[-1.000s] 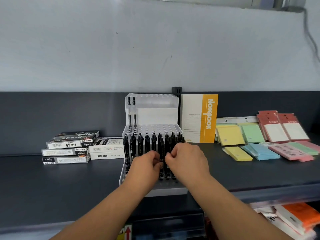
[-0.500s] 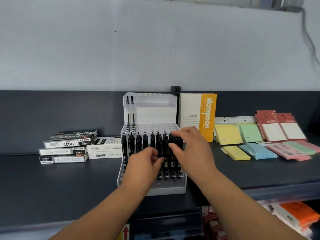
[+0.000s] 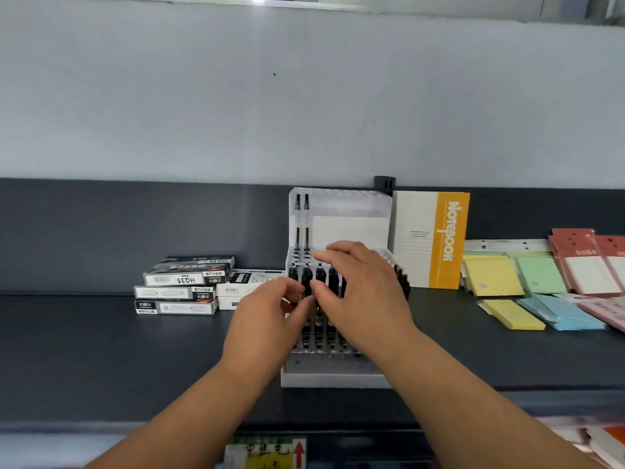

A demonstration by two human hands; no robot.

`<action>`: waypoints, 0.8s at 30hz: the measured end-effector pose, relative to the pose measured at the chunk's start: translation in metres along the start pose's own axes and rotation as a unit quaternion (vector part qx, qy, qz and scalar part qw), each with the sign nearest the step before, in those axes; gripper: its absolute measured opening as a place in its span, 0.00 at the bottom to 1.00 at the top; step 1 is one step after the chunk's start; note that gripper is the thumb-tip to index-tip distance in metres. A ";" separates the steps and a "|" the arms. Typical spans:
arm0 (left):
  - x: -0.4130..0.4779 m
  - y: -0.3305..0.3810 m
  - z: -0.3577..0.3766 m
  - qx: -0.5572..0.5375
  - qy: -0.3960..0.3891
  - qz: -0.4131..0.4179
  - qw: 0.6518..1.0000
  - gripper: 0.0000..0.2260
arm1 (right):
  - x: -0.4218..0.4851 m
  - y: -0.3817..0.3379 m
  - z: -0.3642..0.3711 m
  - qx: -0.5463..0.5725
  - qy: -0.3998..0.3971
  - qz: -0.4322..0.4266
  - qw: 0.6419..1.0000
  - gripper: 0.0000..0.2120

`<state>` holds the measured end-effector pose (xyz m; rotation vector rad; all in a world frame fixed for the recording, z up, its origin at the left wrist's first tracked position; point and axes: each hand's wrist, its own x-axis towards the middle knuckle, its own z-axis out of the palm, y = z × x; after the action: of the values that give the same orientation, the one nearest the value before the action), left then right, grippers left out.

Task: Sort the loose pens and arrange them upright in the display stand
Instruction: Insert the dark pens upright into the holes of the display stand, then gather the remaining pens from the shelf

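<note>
A clear tiered display stand [image 3: 333, 379] sits mid-shelf. Its front tier holds a row of upright black pens [image 3: 320, 277]. Two more black pens [image 3: 302, 228] stand at the left of the tall back tier. My left hand [image 3: 267, 323] is at the left part of the front row, thumb and fingertips pinching one black pen. My right hand [image 3: 367, 292] lies over the row from the right, fingers stretched out across the pen tops, thumb against a pen. The pens beneath it are mostly hidden.
Stacked black-and-white pen boxes [image 3: 184, 284] lie left of the stand. An orange and white notebook [image 3: 431, 238] leans upright to its right. Coloured sticky-note pads [image 3: 514, 296] and red packs [image 3: 588, 262] fill the right. The dark shelf [image 3: 101, 350] ends at a front edge.
My right hand rose from the middle of the row and swept left across the pen tops. My left hand shifted slightly left along the row.
</note>
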<state>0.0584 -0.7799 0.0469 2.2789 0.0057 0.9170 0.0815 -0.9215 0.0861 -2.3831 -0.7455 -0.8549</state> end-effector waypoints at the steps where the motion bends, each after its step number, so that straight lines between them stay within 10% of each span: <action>1: 0.002 -0.009 -0.009 0.008 0.015 0.001 1.000 0.08 | 0.003 -0.009 0.006 -0.003 -0.012 -0.011 1.000 0.19; 24: 0.035 -0.372 -0.336 0.319 -0.026 -0.080 0.944 0.29 | 0.108 -0.362 0.294 0.040 -0.222 -0.090 0.970 0.27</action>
<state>-0.0354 -0.2865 0.0265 2.8367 0.5284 0.8491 0.0436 -0.4452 0.0560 -2.4877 -1.1585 -0.3422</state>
